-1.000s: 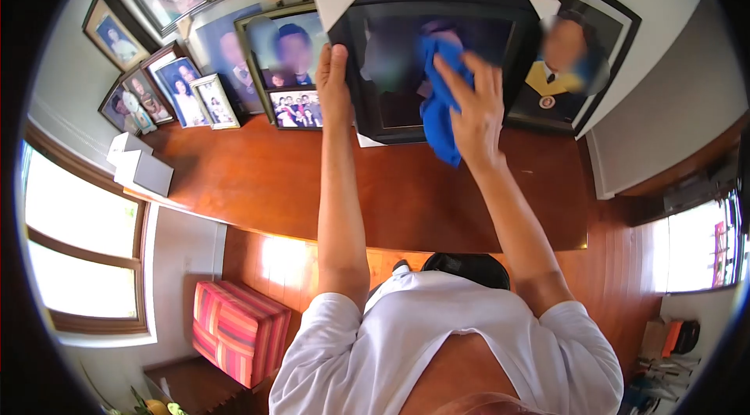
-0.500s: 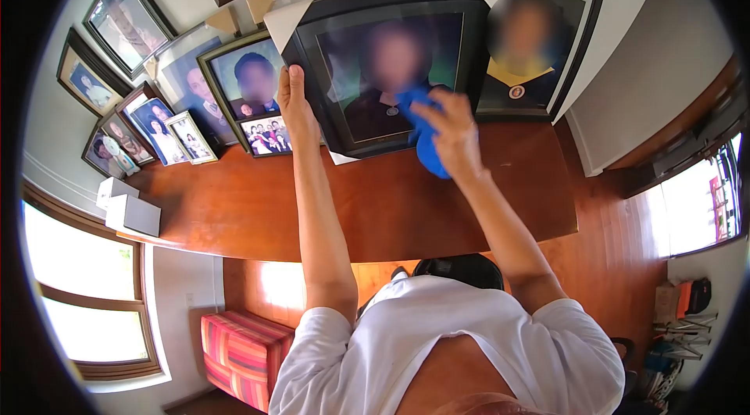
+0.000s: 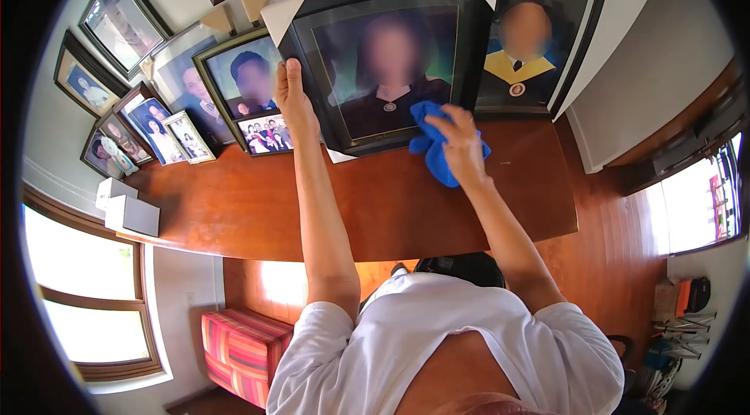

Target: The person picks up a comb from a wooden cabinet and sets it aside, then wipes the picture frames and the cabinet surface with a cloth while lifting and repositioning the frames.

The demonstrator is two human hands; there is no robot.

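Note:
A large black picture frame [image 3: 316, 94] with white cardboard corners stands upright on the wooden table [image 3: 375, 212]. Its left edge is gripped by my left hand [image 3: 295, 106], thumb on the front and the other fingers hidden behind. My right hand [image 3: 463, 145] is closed on a bunched blue cloth [image 3: 439, 165] at the lower right of the glass. Part of the cloth hangs below the fingers in front of the frame's bottom edge. Just right of it leans another black-framed portrait [image 3: 574, 63], showing a yellow-collared gown.
Several smaller framed photos [image 3: 187, 134] crowd the table's left back. White boxes [image 3: 133, 214] sit at the left end. More frames [image 3: 125, 16] hang on the wall. A striped red seat [image 3: 242, 352] stands below left, and a window [image 3: 90, 290] is beside it.
My right hand has moved the blue cloth down and to the right, from the middle of the portrait to its lower right corner. My left hand keeps its hold on the frame.

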